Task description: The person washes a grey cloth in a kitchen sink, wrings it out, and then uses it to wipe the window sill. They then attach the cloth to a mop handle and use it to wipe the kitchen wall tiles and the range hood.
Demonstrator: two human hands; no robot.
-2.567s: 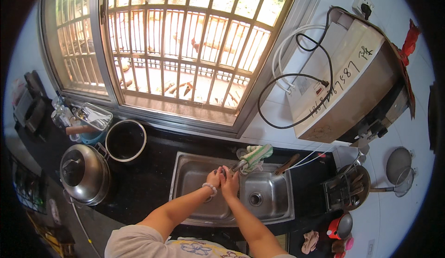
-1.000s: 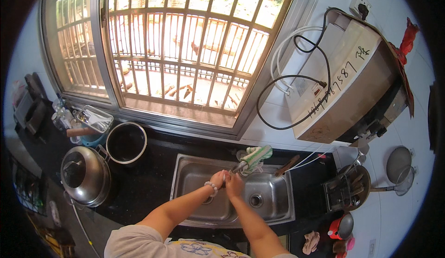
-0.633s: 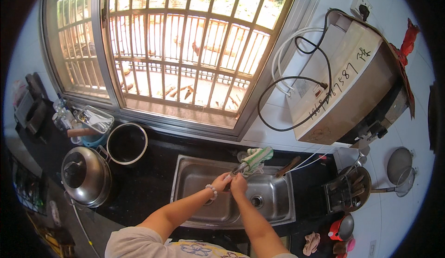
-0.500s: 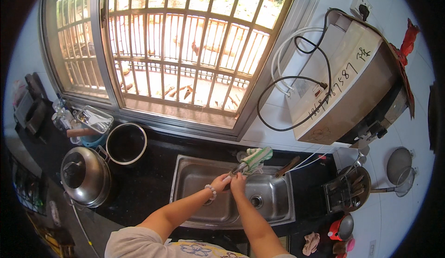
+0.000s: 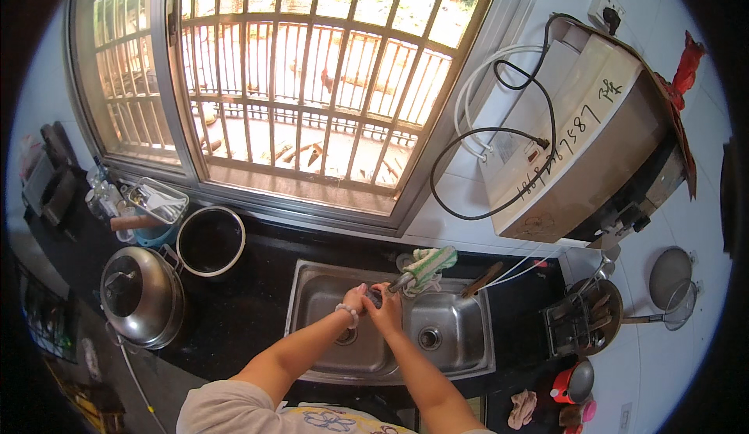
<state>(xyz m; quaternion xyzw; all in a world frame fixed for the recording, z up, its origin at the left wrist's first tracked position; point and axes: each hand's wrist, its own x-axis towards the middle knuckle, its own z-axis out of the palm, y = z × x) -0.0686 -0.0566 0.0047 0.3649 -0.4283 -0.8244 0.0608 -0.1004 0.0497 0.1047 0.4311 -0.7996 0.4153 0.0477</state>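
Observation:
My left hand, with a pale bead bracelet on its wrist, is closed over the left basin of the steel double sink. Beside it, my right hand curls in from the right, its fingertips meeting the left hand. A small dark patch shows between the two hands; whether it is a held thing or the spout's end, I cannot make out. Just above the right hand is the metal faucet spout. A green-and-white striped cloth is draped over the faucet behind it.
Left of the sink stand a lidded steel pot and a round dark pot with a pale rim. A wire utensil rack and a red pan are at the right. A boxy wall-mounted appliance hangs above.
Both hands have drawn slightly left and away from the spout. My right hand has opened out somewhat, and the dark patch between the hands has come into sight.

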